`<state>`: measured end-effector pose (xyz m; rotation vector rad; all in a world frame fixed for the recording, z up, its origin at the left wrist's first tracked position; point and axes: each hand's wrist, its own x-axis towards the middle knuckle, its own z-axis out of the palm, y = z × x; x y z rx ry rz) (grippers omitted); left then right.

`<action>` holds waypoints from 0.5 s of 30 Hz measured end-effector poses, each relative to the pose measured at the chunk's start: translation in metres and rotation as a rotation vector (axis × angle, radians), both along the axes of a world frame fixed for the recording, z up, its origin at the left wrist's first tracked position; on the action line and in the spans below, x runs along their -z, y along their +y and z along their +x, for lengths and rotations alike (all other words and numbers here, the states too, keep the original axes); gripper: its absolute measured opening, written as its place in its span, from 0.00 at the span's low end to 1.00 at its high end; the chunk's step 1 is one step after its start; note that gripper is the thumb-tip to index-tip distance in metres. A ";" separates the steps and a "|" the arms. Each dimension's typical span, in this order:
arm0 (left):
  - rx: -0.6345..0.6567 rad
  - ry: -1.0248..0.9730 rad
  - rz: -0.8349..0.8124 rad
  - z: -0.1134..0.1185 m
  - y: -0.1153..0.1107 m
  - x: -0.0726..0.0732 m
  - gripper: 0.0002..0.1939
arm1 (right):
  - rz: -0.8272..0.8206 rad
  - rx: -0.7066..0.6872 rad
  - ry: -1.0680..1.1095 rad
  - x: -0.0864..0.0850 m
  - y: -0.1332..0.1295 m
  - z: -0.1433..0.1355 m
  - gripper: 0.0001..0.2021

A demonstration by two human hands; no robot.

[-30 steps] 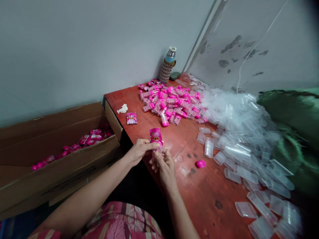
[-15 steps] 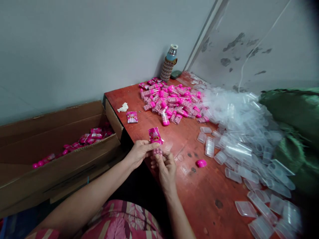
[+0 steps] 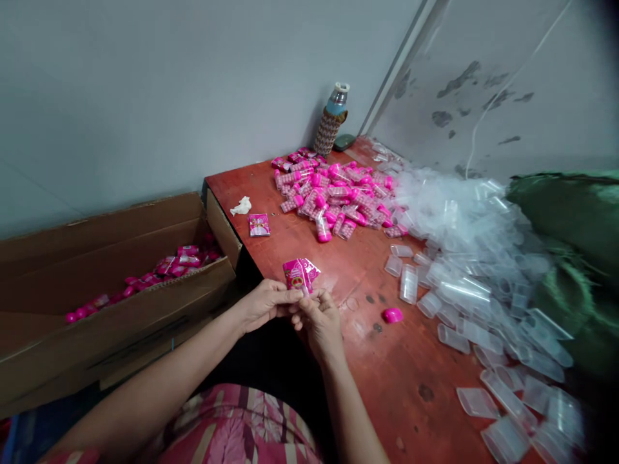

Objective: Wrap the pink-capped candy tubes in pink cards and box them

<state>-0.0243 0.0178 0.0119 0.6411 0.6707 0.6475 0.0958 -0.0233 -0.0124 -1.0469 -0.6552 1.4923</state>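
Left hand (image 3: 264, 305): pinching pink wrapper (image 3: 294, 274)
Right hand (image 3: 323, 322): same wrapper, pinched
Loose cap (image 3: 393, 315): one
Flat packet (image 3: 260, 225): one
Bottle (image 3: 331, 125): one

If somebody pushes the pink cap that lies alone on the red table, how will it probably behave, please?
The pink cap would probably slide rather than roll far, because its outline looks oblong. It is likely light, being small and seemingly plastic. Its smooth, shiny surface may make it somewhat slippery to pick up.

Left grip (image 3: 264, 307) and right grip (image 3: 322, 325) hold a packet (image 3: 294, 275) (pink, printed).
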 end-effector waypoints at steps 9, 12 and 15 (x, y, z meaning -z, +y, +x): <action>-0.961 0.024 0.153 -0.059 0.023 -0.007 0.16 | -0.009 0.006 -0.126 -0.010 0.004 0.009 0.10; -0.786 0.322 0.337 -0.044 0.029 0.003 0.14 | -0.037 0.024 -0.177 -0.008 0.005 0.018 0.11; -0.507 0.471 0.559 -0.012 0.032 0.015 0.17 | -0.044 0.020 -0.229 -0.008 0.005 0.022 0.12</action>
